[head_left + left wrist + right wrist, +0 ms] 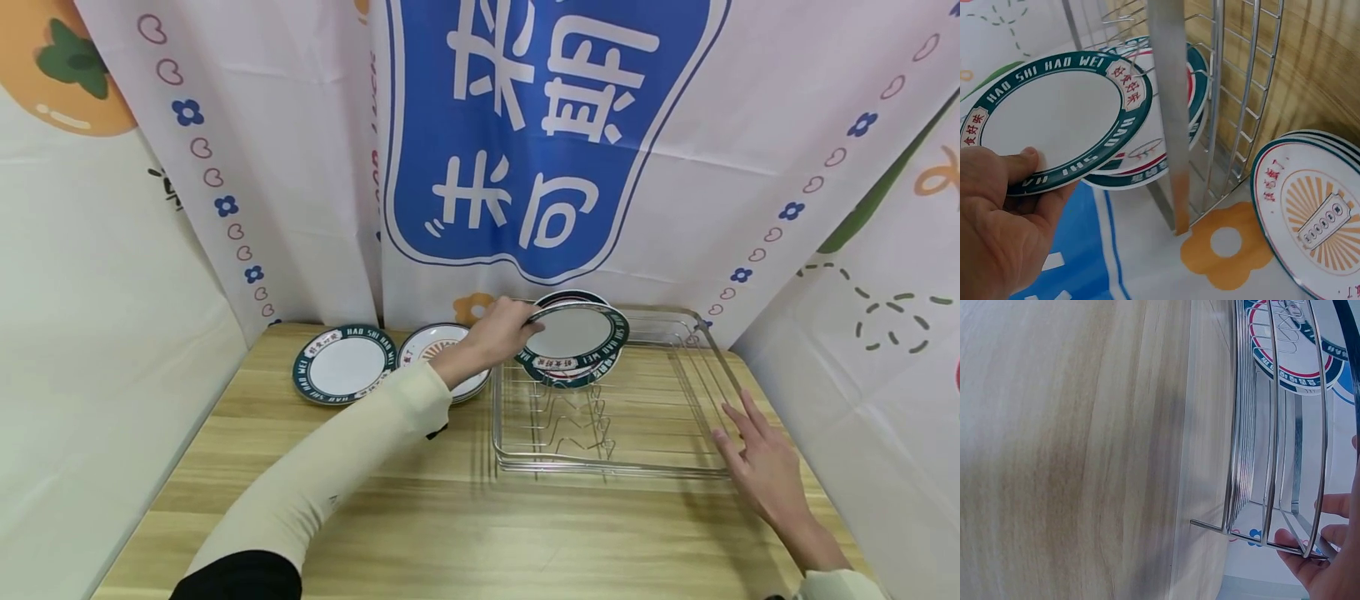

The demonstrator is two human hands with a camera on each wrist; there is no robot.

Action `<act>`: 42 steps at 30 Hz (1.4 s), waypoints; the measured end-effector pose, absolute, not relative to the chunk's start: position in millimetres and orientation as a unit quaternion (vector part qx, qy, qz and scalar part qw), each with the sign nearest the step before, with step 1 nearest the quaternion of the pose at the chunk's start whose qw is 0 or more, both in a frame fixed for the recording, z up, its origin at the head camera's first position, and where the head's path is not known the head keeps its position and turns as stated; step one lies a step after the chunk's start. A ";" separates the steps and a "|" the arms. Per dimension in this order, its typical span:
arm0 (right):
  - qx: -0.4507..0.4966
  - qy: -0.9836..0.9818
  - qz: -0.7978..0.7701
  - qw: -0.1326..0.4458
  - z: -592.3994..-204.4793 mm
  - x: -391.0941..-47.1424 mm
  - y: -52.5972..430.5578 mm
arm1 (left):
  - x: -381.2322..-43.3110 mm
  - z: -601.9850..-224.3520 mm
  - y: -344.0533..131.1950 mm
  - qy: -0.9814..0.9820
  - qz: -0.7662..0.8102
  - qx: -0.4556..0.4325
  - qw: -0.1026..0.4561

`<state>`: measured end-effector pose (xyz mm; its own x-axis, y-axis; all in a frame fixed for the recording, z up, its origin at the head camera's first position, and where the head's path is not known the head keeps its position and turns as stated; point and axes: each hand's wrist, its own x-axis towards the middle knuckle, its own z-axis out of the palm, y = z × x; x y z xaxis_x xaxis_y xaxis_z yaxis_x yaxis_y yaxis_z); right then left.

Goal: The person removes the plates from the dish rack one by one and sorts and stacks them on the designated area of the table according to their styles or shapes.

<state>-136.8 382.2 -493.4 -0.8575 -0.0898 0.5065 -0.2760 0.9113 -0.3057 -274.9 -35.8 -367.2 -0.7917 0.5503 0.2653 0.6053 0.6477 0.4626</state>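
Note:
My left hand pinches the edge of a plate with a dark green lettered rim, thumb on its white face. That plate is tilted over the back left of a wire dish rack. Behind and below it, other green-rimmed plates stand in the rack, partly hidden by the held one. At the rack's right side, my right hand holds the rim, with the thumb and fingers around the metal near a corner.
Left of the rack lies a stack of plates with an orange sunburst pattern, partly behind my left arm. Farther left is another green-rimmed plate. A printed cloth hangs behind the wooden table.

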 end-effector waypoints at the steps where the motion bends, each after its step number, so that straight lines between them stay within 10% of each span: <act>1: 0.096 -0.945 0.187 0.249 -493.4 -136.6 382.3 | -273.2 -364.9 -37.7 -0.905 -0.277 -0.319 0.055; 26: 0.096 -0.944 0.189 0.251 -493.1 -136.1 382.1 | -227.3 -328.6 -148.9 -0.903 -0.310 -0.248 0.162; 42: 0.099 -0.945 0.181 0.253 -492.4 -135.9 381.6 | -221.1 -356.7 -265.7 -0.941 -0.301 -0.073 0.135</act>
<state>-135.9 381.6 -492.4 -0.8520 -0.0950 0.5148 -0.2786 0.9149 -0.2922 -221.1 -265.7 -356.7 -0.9526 0.0564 0.2989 0.2195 0.8079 0.5470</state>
